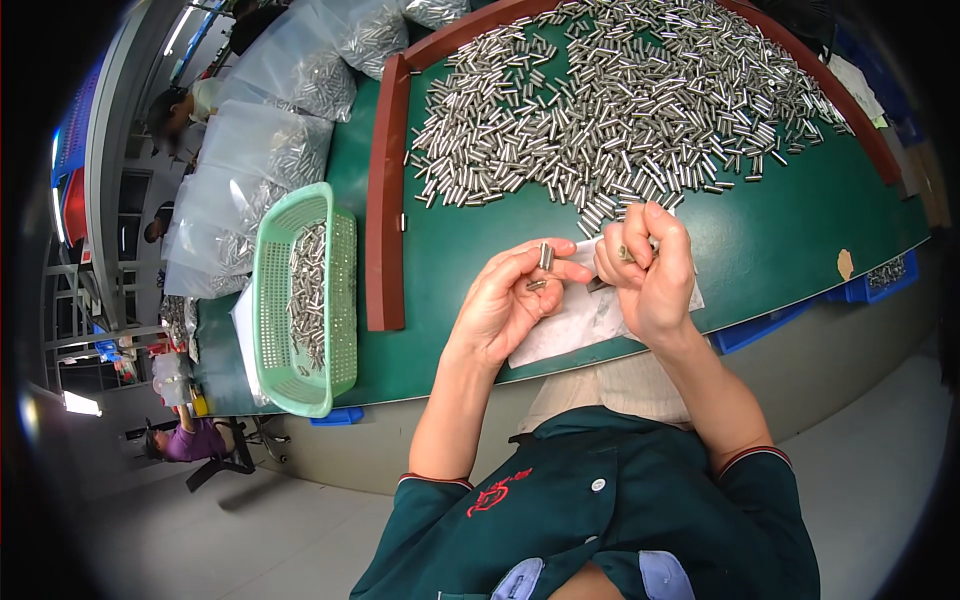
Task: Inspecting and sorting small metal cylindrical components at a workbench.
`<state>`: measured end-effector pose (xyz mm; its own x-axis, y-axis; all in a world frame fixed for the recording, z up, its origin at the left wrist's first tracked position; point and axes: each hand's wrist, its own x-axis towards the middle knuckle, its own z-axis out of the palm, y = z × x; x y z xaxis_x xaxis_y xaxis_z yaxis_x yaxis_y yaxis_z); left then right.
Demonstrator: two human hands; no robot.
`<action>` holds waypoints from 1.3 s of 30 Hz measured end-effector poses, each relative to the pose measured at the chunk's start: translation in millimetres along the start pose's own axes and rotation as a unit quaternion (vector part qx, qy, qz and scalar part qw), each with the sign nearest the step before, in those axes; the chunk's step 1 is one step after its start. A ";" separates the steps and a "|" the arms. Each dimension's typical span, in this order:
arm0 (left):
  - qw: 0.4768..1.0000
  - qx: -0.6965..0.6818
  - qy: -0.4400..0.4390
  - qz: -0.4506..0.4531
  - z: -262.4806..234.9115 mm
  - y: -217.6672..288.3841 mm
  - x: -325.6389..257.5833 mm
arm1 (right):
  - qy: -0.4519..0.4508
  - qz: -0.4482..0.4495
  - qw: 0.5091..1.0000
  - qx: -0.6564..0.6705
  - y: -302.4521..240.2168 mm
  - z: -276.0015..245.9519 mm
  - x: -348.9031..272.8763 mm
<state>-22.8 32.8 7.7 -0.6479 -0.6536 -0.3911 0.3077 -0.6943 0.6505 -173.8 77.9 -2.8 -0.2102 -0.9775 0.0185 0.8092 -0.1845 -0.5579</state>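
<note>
My left hand (pixel 510 297) is turned palm up and grips a small shiny metal pin (pixel 546 257) between thumb and fingers. A second metal pin (pixel 537 285) lies against its curled fingers. Close beside it, my right hand (pixel 650 270) is closed, fingers bent inward; a bit of something shows between them, too small to name. Both hands hover over a white sheet (pixel 580 325) at the near edge of the green table (pixel 480 235). Just beyond them spreads a large heap of metal pins (pixel 610 110).
Red-brown rails (pixel 387 200) border the heap. To the left stands a light green plastic basket (pixel 345 300) with metal pins inside. Clear bags (pixel 285 145) of pins line the table behind it. Blue trays (pixel 770 325) sit below the right edge. Other people (pixel 195 440) are farther left.
</note>
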 end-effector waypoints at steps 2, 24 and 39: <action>1.000 -0.026 -0.013 -0.001 0.7 1.9 -0.9 | 0.006 0.003 1.000 -0.001 0.0 -0.1 0.3; 0.632 0.703 0.210 0.248 11.2 21.5 38.1 | 0.004 0.003 1.000 -0.007 -0.2 -1.1 -1.0; 0.722 0.649 0.146 0.192 13.0 -16.9 -8.6 | -0.007 -0.024 1.000 -0.006 -0.5 -2.7 -1.5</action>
<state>-31.5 54.2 8.5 -0.4559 -0.8899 -0.0167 -0.6088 0.2981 0.7352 -175.4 79.8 -4.7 -0.2411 -0.9688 0.0571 0.7913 -0.2303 -0.5665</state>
